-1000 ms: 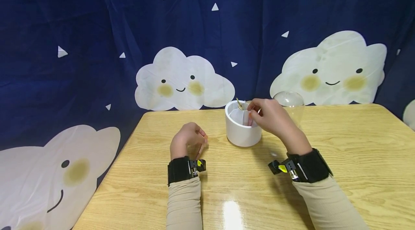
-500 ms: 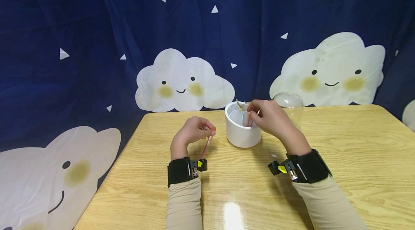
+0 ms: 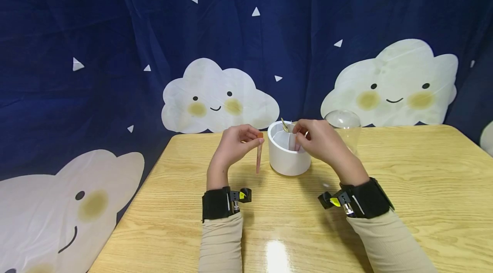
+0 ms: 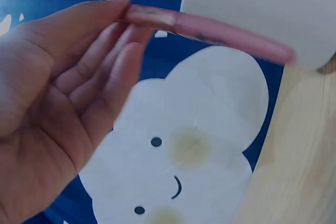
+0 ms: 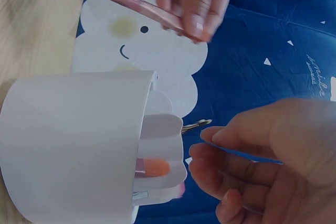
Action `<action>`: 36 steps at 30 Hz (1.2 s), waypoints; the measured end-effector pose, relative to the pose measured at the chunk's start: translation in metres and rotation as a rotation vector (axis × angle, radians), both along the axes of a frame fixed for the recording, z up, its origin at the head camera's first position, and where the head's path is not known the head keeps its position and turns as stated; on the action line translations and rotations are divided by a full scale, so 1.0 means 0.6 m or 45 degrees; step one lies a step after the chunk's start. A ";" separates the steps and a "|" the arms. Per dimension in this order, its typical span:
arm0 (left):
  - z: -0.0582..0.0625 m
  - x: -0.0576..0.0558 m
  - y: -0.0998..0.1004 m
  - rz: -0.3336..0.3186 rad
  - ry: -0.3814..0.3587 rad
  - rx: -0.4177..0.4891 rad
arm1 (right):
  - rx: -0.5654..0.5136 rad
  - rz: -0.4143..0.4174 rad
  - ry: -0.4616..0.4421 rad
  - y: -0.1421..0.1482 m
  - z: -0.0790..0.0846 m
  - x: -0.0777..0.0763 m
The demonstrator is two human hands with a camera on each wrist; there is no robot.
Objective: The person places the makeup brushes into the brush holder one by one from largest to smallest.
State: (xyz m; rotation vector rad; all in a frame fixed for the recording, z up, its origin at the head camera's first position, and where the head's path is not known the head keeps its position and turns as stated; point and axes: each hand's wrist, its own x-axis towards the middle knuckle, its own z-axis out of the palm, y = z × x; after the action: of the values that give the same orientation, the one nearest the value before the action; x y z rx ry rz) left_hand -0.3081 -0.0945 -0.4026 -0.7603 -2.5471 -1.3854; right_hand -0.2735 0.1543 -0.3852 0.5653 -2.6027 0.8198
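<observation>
Two hands (image 3: 237, 143) (image 3: 321, 138) lean inward, the left pinching a stick (image 3: 259, 158).

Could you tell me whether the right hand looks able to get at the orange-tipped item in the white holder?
Probably yes: the right hand, apparently holding nothing, is at the open top of the white holder, and nothing visible blocks its way to the orange-tipped item.
</observation>
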 end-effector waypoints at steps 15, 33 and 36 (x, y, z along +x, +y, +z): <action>0.013 0.013 0.072 -0.044 0.239 0.387 | -0.095 0.130 0.013 -0.025 -0.002 0.004; 0.014 0.018 0.087 -0.040 0.236 0.384 | -0.117 0.107 0.077 -0.030 -0.001 0.006; 0.013 0.018 0.088 -0.046 0.248 0.385 | -0.134 0.104 0.088 -0.029 0.000 0.006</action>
State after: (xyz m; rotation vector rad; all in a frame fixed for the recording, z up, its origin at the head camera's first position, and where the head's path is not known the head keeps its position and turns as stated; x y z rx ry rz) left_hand -0.2972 -0.0417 -0.3945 -0.8410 -2.1245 -1.5740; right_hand -0.2700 0.1371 -0.3854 0.6616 -2.4717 0.9400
